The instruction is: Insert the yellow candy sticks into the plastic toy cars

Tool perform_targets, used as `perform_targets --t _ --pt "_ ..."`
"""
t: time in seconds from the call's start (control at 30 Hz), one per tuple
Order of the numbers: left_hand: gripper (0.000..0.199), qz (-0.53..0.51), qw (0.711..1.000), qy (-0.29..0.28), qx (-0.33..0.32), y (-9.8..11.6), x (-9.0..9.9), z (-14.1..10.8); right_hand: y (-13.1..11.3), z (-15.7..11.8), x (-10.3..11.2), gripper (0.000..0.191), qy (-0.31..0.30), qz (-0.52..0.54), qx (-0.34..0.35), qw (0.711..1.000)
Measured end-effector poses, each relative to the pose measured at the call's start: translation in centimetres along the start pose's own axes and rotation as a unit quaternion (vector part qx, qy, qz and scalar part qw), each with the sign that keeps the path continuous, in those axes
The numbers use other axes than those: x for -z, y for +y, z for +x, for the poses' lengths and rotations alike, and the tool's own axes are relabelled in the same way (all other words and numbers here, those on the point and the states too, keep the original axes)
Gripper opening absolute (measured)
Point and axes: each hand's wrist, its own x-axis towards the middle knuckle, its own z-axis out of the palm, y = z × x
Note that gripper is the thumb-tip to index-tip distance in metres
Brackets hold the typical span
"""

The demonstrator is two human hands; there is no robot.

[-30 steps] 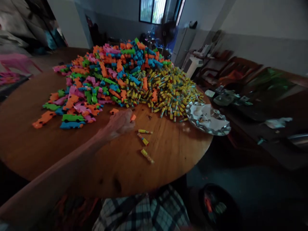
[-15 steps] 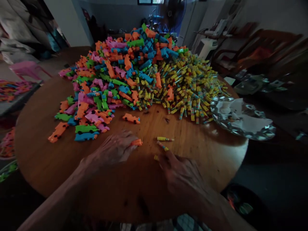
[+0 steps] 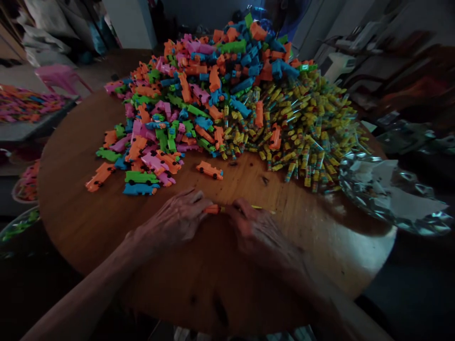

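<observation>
The table lies under the fingers; the right hand has drawn in beside the left hand; the left grasps an orange car, the right pinches a yellow tube; so both ends now seem to meet between the fingertips.

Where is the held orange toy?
At the head view's centre: the toy is in the left hand, just left of the right hand, in front of the pile.

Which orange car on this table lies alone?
The orange car between the left hand and the toy heap, apart from both. Other orange ones sit in or beside the heap, atop the yellow tubes, or in that hand.
</observation>
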Motion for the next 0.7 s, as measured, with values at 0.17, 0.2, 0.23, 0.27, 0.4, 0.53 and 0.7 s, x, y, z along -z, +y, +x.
perform_targets --t 0.17,0.2,0.23,0.27,0.4,0.53,0.7 --pt "0.015 -0.01 1.0 -0.004 0.008 0.0 -0.1 -0.1 0.4 0.2 0.0 0.034 0.006 -0.005 0.021 1.0" --pt "0.015 -0.008 1.0 -0.011 0.011 0.0 -0.1 -0.1 0.5 0.2 0.0 0.036 0.009 -0.009 0.026 1.0" --pt "0.015 -0.005 1.0 -0.018 0.013 0.0 -0.1 0.0 0.5 0.2 0.1 0.037 0.01 -0.013 0.031 0.999" --pt "0.014 -0.002 1.0 -0.022 0.014 0.0 -0.2 0.0 0.5 0.2 0.2 0.038 0.011 -0.015 0.036 0.999" --pt "0.014 0.015 1.0 -0.012 -0.001 0.0 -0.4 0.1 0.5 0.4 0.4 0.031 -0.005 -0.026 0.054 0.998" --pt "0.02 0.042 0.999 -0.009 -0.017 -0.3 -0.8 0.0 0.9 0.6 0.1 0.03 0.001 -0.043 0.068 0.997" --pt "0.031 0.037 0.999 0.01 -0.034 -0.9 -1.4 -0.4 0.9 1.2 -1.2 0.02 0.053 0.012 0.039 0.998"
